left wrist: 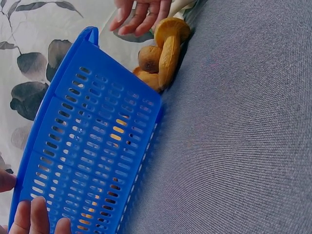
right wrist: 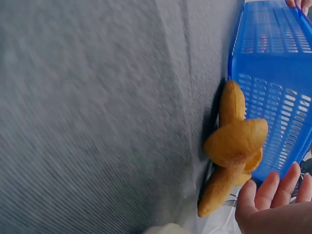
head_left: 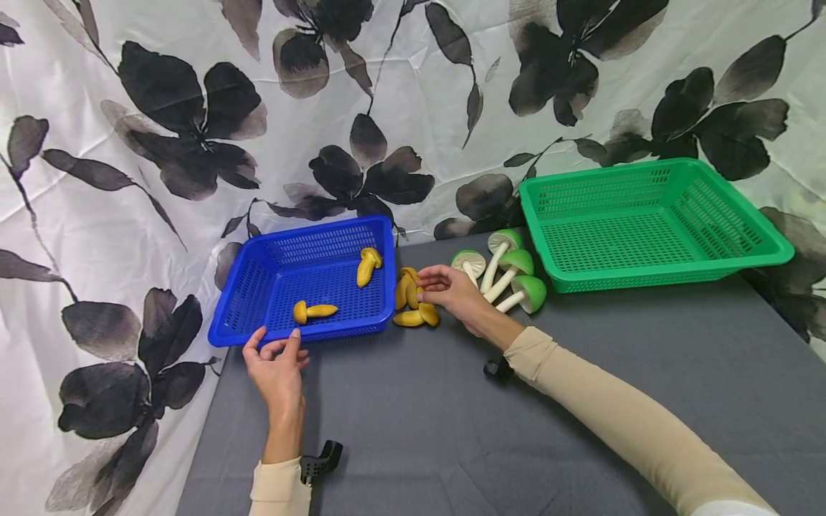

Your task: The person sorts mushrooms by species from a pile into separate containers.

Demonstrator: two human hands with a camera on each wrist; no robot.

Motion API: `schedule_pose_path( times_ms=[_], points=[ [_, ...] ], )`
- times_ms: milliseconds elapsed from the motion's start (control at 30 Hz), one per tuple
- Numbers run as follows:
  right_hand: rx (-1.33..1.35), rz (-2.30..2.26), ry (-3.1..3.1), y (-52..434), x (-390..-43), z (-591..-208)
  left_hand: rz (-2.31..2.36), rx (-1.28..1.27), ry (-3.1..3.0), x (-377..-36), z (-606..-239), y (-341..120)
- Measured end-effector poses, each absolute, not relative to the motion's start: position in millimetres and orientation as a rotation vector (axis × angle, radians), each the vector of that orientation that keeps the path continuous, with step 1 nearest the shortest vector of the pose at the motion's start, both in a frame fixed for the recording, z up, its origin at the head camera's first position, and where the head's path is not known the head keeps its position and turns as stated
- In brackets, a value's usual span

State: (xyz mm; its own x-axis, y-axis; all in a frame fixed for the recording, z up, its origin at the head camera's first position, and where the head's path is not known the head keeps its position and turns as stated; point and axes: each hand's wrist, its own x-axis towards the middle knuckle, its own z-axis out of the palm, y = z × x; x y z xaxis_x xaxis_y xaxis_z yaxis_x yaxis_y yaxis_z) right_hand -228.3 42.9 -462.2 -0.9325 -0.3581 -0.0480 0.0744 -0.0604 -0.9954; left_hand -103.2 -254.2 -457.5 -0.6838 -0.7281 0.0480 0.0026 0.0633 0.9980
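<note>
My left hand [head_left: 277,369] grips the near rim of a blue plastic basket [head_left: 348,331], its fingers against the outer wall. Two yellow-brown toy mushrooms lie inside the basket, one mushroom [head_left: 368,268] near the right wall and another mushroom [head_left: 316,311] near the front. Just outside the basket's right side is a small pile of similar yellow mushrooms [head_left: 409,319]. Over that pile hovers my right hand [head_left: 458,294], fingers loosely extended and holding nothing. In the right wrist view its fingertips [right wrist: 267,187] are beside the yellow mushrooms [right wrist: 236,141].
Several green-capped mushrooms [head_left: 530,292] with white stems lie right of my right hand. Behind them to the right stands a green basket [head_left: 645,278] with nothing in it. A grey cloth [head_left: 413,430] covers the table, and a flower-printed curtain [head_left: 426,107] hangs behind.
</note>
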Motion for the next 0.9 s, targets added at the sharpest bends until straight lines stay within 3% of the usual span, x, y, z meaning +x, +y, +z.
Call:
schedule_pose_path(
  times_ms=[900],
  points=[
    [-0.293, -1.909, 2.034, 37.3, -218.0, -481.3, -1.683, 0.72, -1.773, -103.1, -455.6, -253.9]
  ],
)
